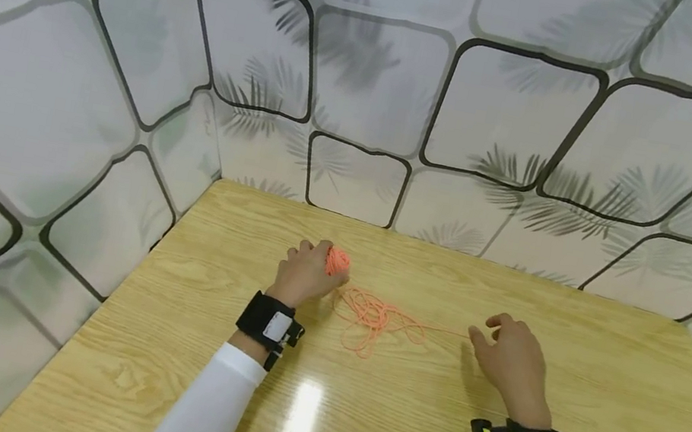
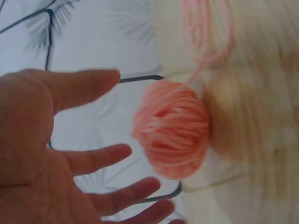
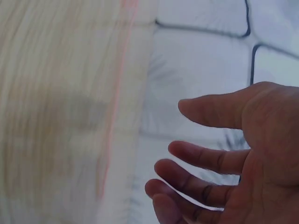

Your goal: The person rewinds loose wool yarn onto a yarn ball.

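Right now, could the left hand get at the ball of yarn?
Probably yes: the left hand is open close beside the ball of yarn, and nothing visible stands between them. The loose yarn lies to the ball's right in the head view, seemingly out of the way.

Yellowish wood on this table (image 1: 158, 337), grain streaking across it, and a bright white strip of glare gleaming on the near part! Around the middle, a loose orange tangle (image 1: 373, 313), loops flopping over one another, a few spilling toward the near side. Out to the right shoots a single strand (image 1: 447, 332), almost straight along the wood! Over at the tangle's left, the ball (image 2: 173, 133), shadow beside it; whether it touches down, hard to call.
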